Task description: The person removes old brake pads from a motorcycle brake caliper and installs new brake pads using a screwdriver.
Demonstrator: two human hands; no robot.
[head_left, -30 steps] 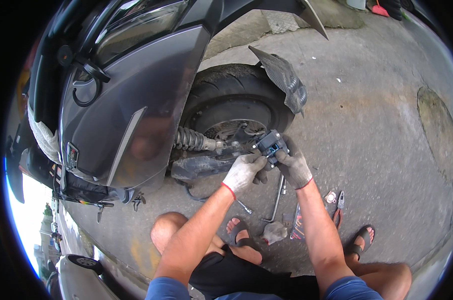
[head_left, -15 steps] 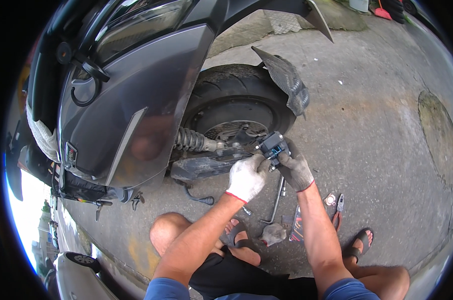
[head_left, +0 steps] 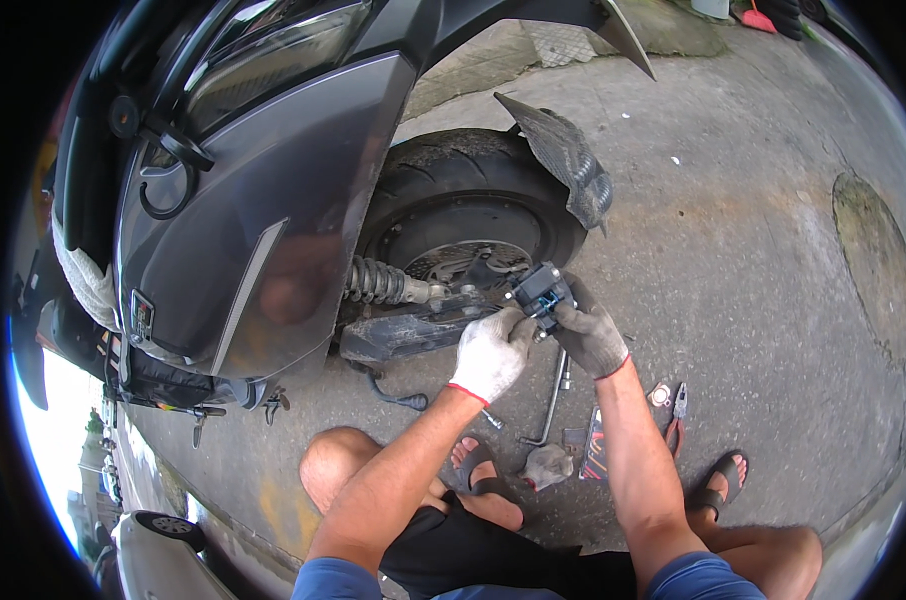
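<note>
A black brake caliper (head_left: 539, 290) with metal bolts and a strip of blue showing is gripped in my right hand (head_left: 593, 330), which wears a soiled grey-white glove. My left hand (head_left: 493, 350), in a whiter glove with a red cuff, pinches at the caliper's lower left side; its fingertips are partly hidden. Just beyond the caliper are the scooter's rear wheel (head_left: 473, 215) with its brake disc (head_left: 470, 258). The coil shock absorber (head_left: 378, 281) and the dirty swingarm (head_left: 408, 335) lie to the left of my hands.
Grey scooter bodywork (head_left: 243, 200) fills the left side. On the concrete by my feet lie a socket wrench (head_left: 553, 405), red-handled pliers (head_left: 679, 415), a packet (head_left: 593, 447), a small round part (head_left: 659, 395) and a crumpled glove-like cloth (head_left: 548, 464). A cracked mudguard (head_left: 568, 160) sticks out behind the wheel.
The view has shifted slightly. Both hands stay at the caliper, with almost no visible movement of the fingers.
</note>
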